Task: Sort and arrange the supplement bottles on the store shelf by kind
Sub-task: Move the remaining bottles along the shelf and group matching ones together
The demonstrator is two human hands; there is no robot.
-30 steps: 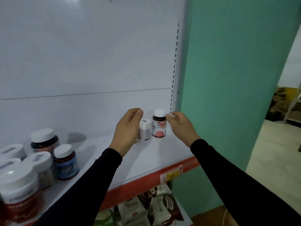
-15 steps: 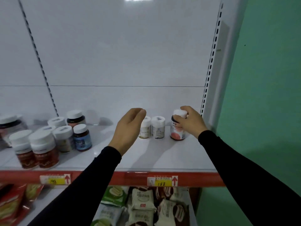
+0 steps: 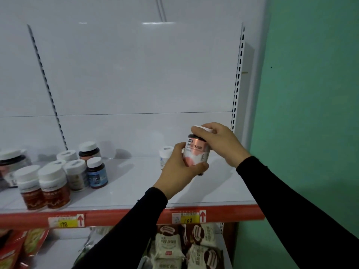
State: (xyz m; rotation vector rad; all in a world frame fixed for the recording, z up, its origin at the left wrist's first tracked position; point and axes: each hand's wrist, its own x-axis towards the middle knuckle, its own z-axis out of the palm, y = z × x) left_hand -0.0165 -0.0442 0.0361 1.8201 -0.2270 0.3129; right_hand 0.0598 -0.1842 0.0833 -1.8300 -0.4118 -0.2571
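Both hands hold 1 dark glass supplement bottle with a pink-and-white label and white cap [image 3: 196,154], lifted clear above the right end of the white metal shelf with the red front rail [image 3: 223,193]. The left hand [image 3: 179,171] wraps its fingers and thumb around the bottle's body from below; the right hand [image 3: 217,142] is curled over the cap from above.

The likeliest trouble is the small white plastic bottle [image 3: 164,155] standing just behind the left hand: a backward sweep of the knuckles could tip it over. If the right hand lets go while the left grip sits low on the body, the bottle may tilt out of the palm and drop to the shelf. The cluster of 8 or so white-capped bottles [image 3: 64,175] at the left stands packed tightly, so setting this 1 among them carelessly could topple neighbours toward the rail.
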